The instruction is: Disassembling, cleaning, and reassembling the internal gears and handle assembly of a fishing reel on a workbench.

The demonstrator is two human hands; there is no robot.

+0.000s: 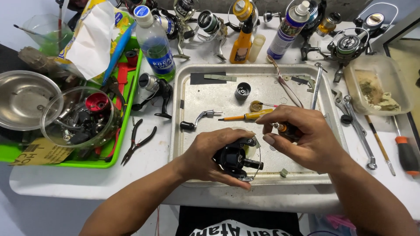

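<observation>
My left hand (208, 153) grips a black fishing reel body (236, 158) over the front of a metal tray (186, 131). My right hand (302, 137) holds a small screwdriver with an orange and black handle (283, 128), its end pointing at the reel body. Both hands meet above the tray's near half. On the tray lie a yellow-handled screwdriver (247, 116), a reel handle with a black knob (197, 120), a small dark spool (243, 90) and a round brass part (256, 105).
A green tray (127, 113) at left holds a glass bowl of reel parts (83, 118) and a steel bowl (24, 98). Pliers (138, 142) lie beside it. Bottles, spray cans and several reels line the back. Wrenches (356, 126), a plastic tub (378, 85) and an orange screwdriver (404, 150) sit right.
</observation>
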